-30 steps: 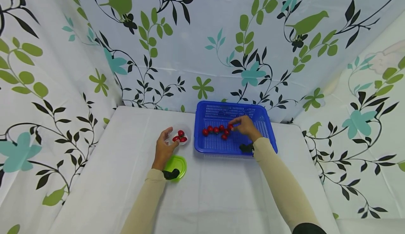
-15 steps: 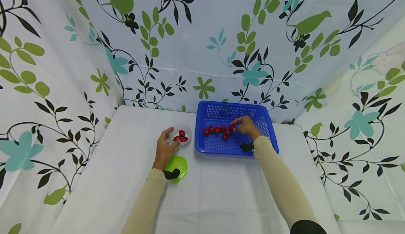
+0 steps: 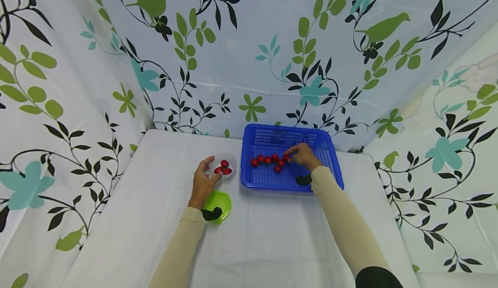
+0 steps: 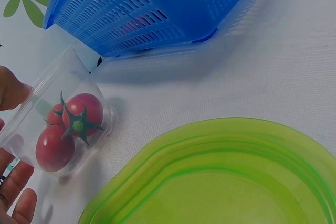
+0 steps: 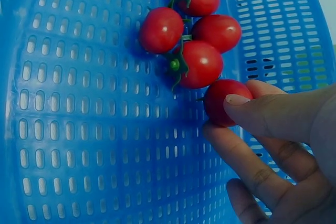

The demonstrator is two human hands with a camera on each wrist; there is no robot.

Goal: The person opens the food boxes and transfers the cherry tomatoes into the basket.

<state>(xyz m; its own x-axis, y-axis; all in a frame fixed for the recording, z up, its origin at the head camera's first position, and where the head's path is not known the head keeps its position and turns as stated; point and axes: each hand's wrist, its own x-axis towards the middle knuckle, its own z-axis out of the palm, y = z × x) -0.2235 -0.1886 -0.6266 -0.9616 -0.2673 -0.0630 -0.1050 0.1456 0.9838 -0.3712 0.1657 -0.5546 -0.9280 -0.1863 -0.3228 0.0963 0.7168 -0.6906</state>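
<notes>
My left hand holds a clear plastic container by its side, thumb and fingers on opposite sides. Inside the container lie a few cherry tomatoes, with green stems showing on them. My right hand reaches into a blue plastic basket. Between thumb and fingers it pinches a cherry tomato at the end of a row. Several more tomatoes rest on the basket floor beside it, close together.
A green lid lies on the white-covered table, just right of my left wrist. Patterned curtains hang behind the table and at both sides. The basket stands near the table's back edge.
</notes>
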